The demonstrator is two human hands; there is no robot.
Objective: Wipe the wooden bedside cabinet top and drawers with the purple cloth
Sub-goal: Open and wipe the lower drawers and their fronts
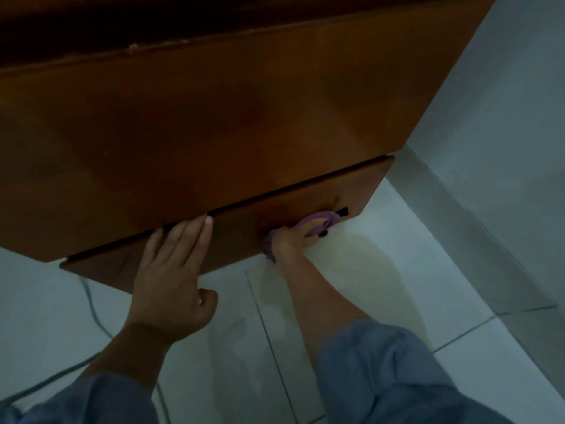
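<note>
The purple cloth [321,223] is bunched in the right hand [289,240], which grips it and presses it against the drawer front [238,228] at the dark handle [336,220], part of the cloth looped over that handle. Soft and light, the cloth will take any shape and is best kept wadded in the palm so a broad pad meets the wood; a loose tail could snag on the handle's ends. The wooden bedside cabinet [214,123] looks stiff and heavy, its smooth top giving little resistance to a wipe, while the drawer may slide under a push (which is probably why the other hand is there). The left hand [171,270] lies flat with straight fingers across the drawer's upper edge and the lip of the top, holding nothing. Around stand a pale tiled floor [382,270], a wall [504,117] close to the cabinet's right side, and a thin cable [91,304] on the tiles at left. The handle is the main obstacle to a clean pass, and the wall leaves little room at that end.
</note>
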